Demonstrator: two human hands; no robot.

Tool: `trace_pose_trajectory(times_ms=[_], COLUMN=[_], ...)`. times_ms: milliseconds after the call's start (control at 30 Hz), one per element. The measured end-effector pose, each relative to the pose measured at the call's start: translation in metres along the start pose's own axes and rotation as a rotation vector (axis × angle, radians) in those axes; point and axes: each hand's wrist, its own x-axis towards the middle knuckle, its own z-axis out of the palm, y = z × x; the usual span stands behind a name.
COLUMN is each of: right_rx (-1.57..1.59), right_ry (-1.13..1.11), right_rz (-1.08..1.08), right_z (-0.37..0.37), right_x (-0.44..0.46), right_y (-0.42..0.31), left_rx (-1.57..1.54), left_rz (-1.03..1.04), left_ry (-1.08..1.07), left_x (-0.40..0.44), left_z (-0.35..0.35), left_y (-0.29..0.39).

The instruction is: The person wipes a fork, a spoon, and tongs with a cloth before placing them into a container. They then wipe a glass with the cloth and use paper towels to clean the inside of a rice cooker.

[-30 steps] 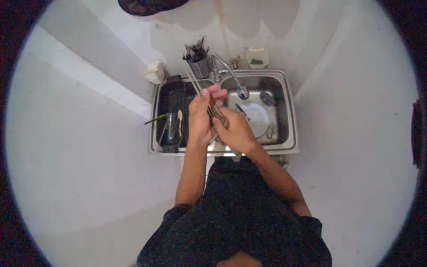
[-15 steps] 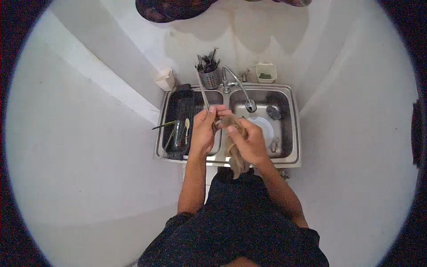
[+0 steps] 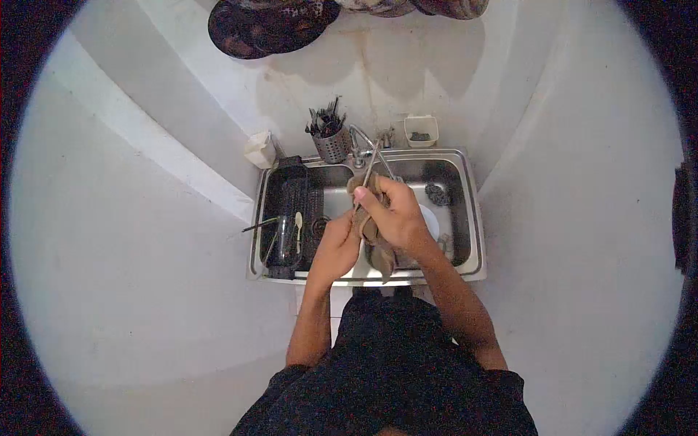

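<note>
Above the middle of a double sink (image 3: 363,277), my left hand (image 3: 336,251) is closed on the lower end of a long, thin, silvery utensil (image 3: 372,161). Its exact kind does not show. A brown cloth (image 3: 381,263) is bunched in my right hand (image 3: 400,218), whose fingers and thumb press it around the utensil's shaft. The utensil's upper end sticks out past the cloth, tilted toward the faucet (image 3: 358,149). Part of the cloth hangs down between my wrists.
A black dish rack (image 3: 294,192) with a clear glass (image 3: 283,240) and a pale spoon (image 3: 299,221) fills the left basin. The right basin holds a white plate (image 3: 429,220) and a dark scrubber (image 3: 437,193). Behind stand a cutlery holder (image 3: 333,145) and a white container (image 3: 422,129).
The utensil has swung from leaning left to leaning right. My right hand has brought the cloth up around its shaft, and my left hand has dropped lower. The view has shifted slightly.
</note>
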Motion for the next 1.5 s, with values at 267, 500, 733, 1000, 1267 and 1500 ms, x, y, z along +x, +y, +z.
trace_pose_trajectory(times_ms=[267, 500, 733, 1000, 1267, 1500], right_rx=[0.279, 0.669, 0.472, -0.3, -0.16, -0.058], right_ry=[0.18, 0.538, 0.411, 0.048, 0.114, 0.102], right_rz=[0.042, 0.017, 0.08, -0.141, -0.15, -0.063], right_z=[-0.013, -0.058, 0.019, 0.026, 0.066, 0.082], right_x=[0.023, 0.046, 0.02, 0.019, 0.032, 0.05], right_y=[0.005, -0.008, 0.042, 0.037, 0.051, 0.044], left_rx=[0.146, -0.583, -0.548, -0.49, -0.378, -0.239], left_rz=[-0.024, -0.077, -0.086, -0.205, -0.165, -0.104], left_ry=[-0.017, -0.14, -0.091, -0.035, -0.068, -0.171], left_x=[-0.009, -0.01, 0.0, -0.006, -0.011, -0.014], left_z=[0.011, 0.006, 0.007, -0.021, -0.059, -0.088], left_y=[-0.003, -0.048, -0.045, -0.056, -0.083, -0.088])
